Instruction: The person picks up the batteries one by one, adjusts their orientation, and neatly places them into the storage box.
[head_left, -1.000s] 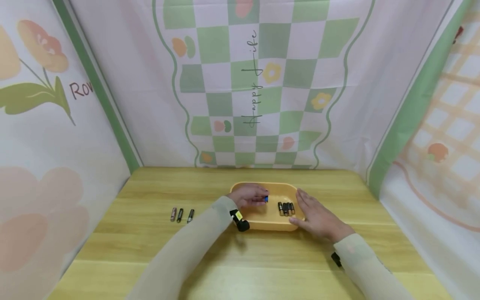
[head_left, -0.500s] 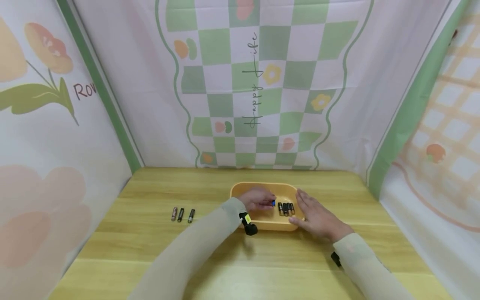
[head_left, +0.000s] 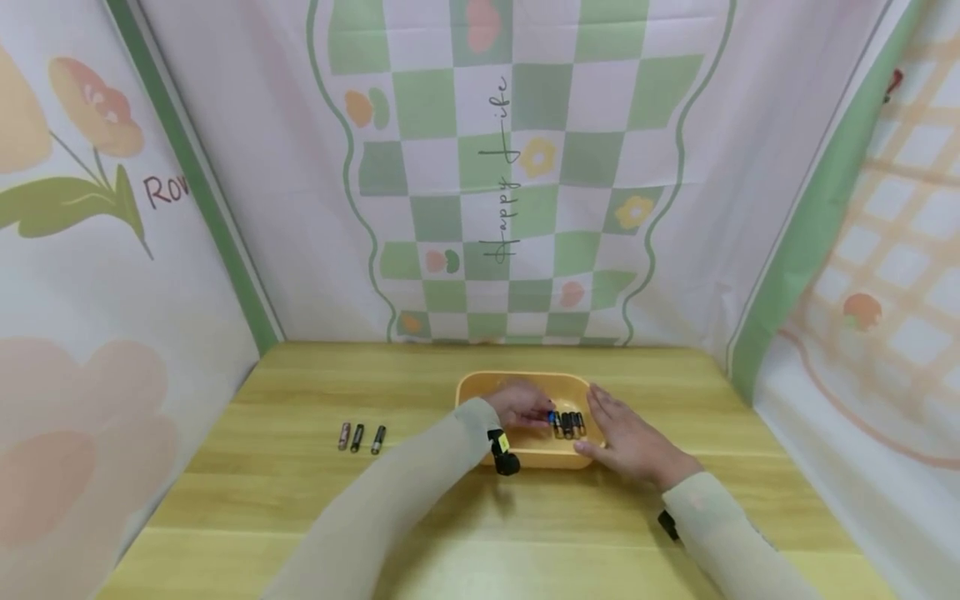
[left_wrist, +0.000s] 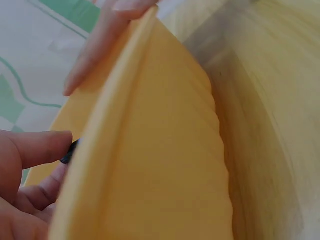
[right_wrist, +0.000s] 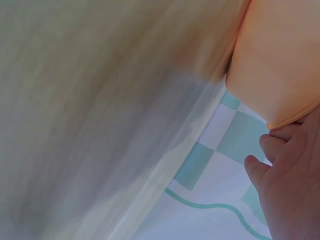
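In the head view, my left hand [head_left: 521, 403] reaches into a yellow plastic basket [head_left: 517, 458] and pinches a blue battery [head_left: 552, 417] between thumb and fingers. The battery lies beside a row of several dark batteries [head_left: 567, 426] at the basket's right end. The left wrist view shows the thumb against the dark end of the held battery [left_wrist: 70, 152]; the basket wall [left_wrist: 165, 140] hides the rest. With fingers and thumb fairly straight and spread, my right hand [head_left: 633, 439] rests on the basket's right end. The right wrist view has its fingers at the rim.
Three loose batteries, a pinkish one [head_left: 344, 436] and two dark ones [head_left: 357, 437], lie on the wooden table [head_left: 300, 500] left of the basket. A printed checkered curtain [head_left: 540, 208] hangs behind the table, with more cloth on both sides.
My left hand has moved right inside the basket, bringing the blue battery down beside the row. The right hand stays on the rim. The head view has shifted slightly.
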